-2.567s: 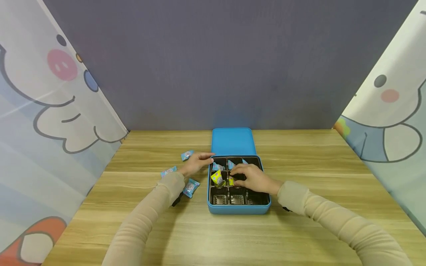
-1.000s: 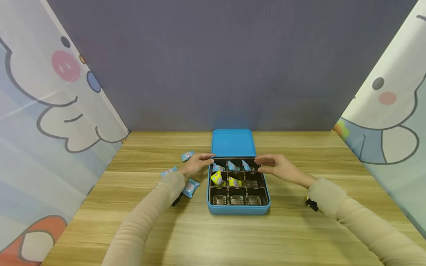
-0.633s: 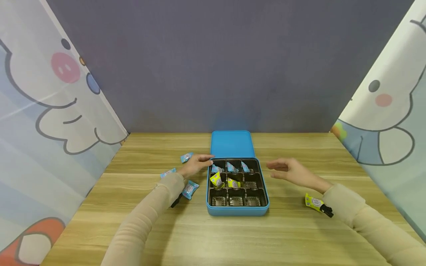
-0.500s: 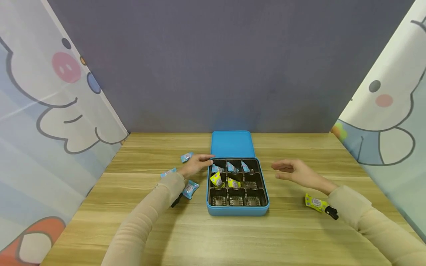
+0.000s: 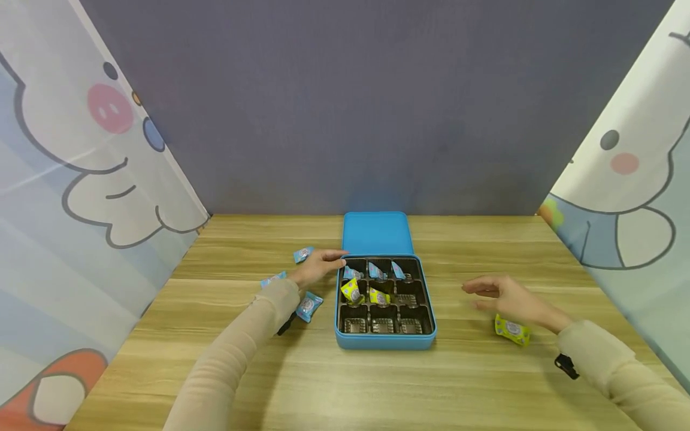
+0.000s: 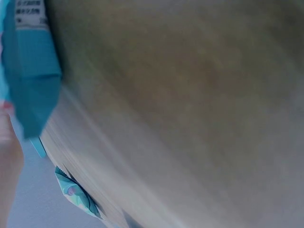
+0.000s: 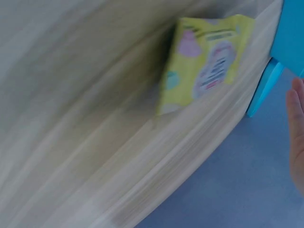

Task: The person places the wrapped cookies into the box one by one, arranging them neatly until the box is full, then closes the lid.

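A blue box (image 5: 385, 342) stands with its lid (image 5: 376, 232) folded back. My left hand (image 5: 319, 266) touches its back left corner, fingers fairly straight and thumb at the rim. Inside the dark divided tray (image 5: 356, 324), blue-wrapped sweets (image 5: 377, 271) sit in the back row. Yellow-wrapped sweets (image 5: 351, 290) occupy the left and middle compartments of the middle row. My right hand (image 5: 509, 296) hovers right of the box with loosely bent fingers, holding nothing. Just below it on the table lies another yellow-wrapped sweet (image 5: 511, 330), seen close up as a spotted packet (image 7: 204, 61) in the right wrist view.
Three blue-wrapped sweets lie around my left forearm: one behind the hand (image 5: 303, 254), one left of the wrist (image 5: 273, 279), one in front (image 5: 308, 306). A grey wall (image 5: 372, 108) rises behind the wooden table (image 5: 377, 389); cartoon-printed curtains (image 5: 614, 173) flank it.
My right hand has left the middle yellow sweet in the tray and moved right and towards me, over the loose yellow sweet. My left hand has stayed at the box corner.
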The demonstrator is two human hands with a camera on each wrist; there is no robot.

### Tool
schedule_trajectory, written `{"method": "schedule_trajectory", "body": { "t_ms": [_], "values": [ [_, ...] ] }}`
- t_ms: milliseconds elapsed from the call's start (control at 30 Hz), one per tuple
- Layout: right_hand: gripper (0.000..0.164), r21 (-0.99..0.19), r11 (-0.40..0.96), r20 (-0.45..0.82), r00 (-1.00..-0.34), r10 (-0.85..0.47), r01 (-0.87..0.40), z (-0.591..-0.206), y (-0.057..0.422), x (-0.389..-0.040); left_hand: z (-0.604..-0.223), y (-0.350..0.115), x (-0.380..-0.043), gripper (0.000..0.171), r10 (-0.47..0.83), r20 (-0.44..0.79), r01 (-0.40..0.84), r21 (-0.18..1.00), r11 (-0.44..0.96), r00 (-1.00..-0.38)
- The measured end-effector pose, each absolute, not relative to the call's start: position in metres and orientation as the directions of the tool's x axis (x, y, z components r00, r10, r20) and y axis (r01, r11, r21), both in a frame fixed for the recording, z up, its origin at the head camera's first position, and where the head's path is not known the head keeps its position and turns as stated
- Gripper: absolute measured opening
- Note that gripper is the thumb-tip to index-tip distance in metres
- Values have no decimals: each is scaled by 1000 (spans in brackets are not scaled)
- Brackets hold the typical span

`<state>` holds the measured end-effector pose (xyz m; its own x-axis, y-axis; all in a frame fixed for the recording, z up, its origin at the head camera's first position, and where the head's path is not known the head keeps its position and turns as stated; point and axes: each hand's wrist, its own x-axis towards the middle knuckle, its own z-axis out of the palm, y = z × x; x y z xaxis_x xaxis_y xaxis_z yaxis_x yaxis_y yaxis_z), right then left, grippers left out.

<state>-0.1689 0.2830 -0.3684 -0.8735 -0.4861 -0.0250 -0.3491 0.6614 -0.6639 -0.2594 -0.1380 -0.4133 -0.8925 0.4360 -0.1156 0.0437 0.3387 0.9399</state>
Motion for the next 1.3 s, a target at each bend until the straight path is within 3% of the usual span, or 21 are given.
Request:
{"method": "schedule_trajectory", "body": {
  "t_ms": [433, 967, 1300],
  "values": [
    [44, -608, 689, -17, -861, -508, -394, -373, 305, -163, -414, -138, -256, 42, 407, -101, 41, 945, 325, -908],
    [54, -618, 741, -14, -939, -344, -262, -391, 332, -139, -411, -136, -259, 42, 409, -122, 28, 940, 341, -904],
    [65, -604, 715, 64, -915, -398, -353, -410, 331, -129, -414, -138, -259, 45, 437, -91, 60, 946, 320, -895]
  ]
}}
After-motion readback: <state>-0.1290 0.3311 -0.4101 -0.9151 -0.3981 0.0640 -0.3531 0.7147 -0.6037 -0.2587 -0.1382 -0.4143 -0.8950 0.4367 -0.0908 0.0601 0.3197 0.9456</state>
